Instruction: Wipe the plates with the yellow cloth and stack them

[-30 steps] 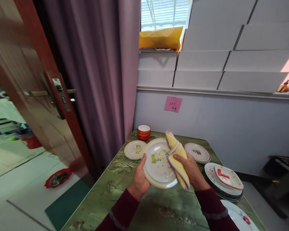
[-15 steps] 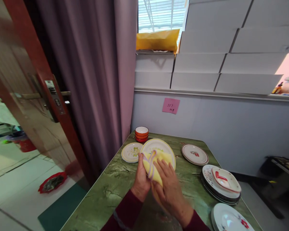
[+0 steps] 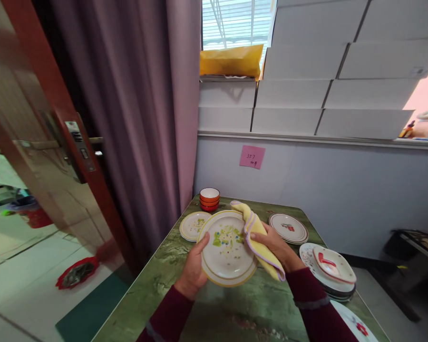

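One plate [image 3: 228, 256], white with yellow rings and a leafy print, held tilted above the green table [image 3: 214, 316]. Left hand [image 3: 193, 270] clamps its left edge: thumb on the face, other fingers mostly hidden by the plate. Right hand [image 3: 275, 244] grips a yellow cloth [image 3: 258, 232] at the right rim, thumb pressing on top; cannot tell how its hidden fingers sit behind.

Change: half a second ago the cloth lay bunched across the lower face, near the left hand, right palm over it. Now it is over at the right rim and the print is uncovered. My reading: for the wiping, contact has shifted from face to edge.

Nearby: matching small plates [image 3: 191, 227] just beyond, left; orange bowls [image 3: 209, 199] stacked behind them; red-ringed plates [image 3: 288, 229] to the right.
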